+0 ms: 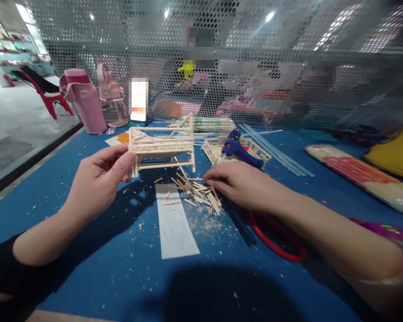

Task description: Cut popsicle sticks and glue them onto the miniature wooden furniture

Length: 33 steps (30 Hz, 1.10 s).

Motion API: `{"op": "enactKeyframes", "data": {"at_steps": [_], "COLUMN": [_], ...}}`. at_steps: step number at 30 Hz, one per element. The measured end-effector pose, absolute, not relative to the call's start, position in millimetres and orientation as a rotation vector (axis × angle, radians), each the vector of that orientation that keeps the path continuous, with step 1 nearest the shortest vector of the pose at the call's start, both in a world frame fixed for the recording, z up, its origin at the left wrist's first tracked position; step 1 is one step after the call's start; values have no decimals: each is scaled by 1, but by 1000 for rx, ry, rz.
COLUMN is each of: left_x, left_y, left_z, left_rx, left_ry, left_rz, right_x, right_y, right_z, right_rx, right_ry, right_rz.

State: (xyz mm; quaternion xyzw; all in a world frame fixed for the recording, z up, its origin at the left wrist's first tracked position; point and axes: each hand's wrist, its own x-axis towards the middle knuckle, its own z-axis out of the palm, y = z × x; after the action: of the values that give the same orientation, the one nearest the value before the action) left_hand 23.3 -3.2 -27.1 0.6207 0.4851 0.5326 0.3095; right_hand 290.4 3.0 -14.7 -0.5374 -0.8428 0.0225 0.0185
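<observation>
My left hand [100, 176] pinches the left end of a small wooden-stick frame [164, 152], shaped like a miniature bed or bench, and holds it above the table. Over a pile of short cut sticks [198, 192], my right hand [237, 183] has its thumb and fingers drawn together at the pile's right edge. Whatever lies between those fingertips is too small to make out. A white paper strip [176, 228] with a few stick pieces on it lies in front of the pile. Behind my right hand a blue glue gun [240, 150] rests on a second stick-built piece [215, 150].
Red-handled pliers or cutters [278, 241] lie under my right forearm. Clear glue sticks [275, 150] and a bag of sticks [356, 174] are on the right. A pink flask [87, 103], a clear bottle [114, 103] and a lit phone [138, 100] stand back left, before a perforated metal screen [255, 58].
</observation>
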Motion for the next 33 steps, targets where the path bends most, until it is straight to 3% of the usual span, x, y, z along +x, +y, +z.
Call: {"op": "enactKeyframes", "data": {"at_steps": [11,33], "left_x": [25,33], "left_y": [-5,-15], "left_z": [-28,-37], "left_rx": [1604,1628], "left_ry": [1250,1049], "left_rz": [1395,1328], "right_x": [270,266], "right_y": [48,-6], "right_z": [-23,-22], "right_rx": [-1681,-1676], "right_ry": [-2726,-2712], "right_rz": [-5,-230]}}
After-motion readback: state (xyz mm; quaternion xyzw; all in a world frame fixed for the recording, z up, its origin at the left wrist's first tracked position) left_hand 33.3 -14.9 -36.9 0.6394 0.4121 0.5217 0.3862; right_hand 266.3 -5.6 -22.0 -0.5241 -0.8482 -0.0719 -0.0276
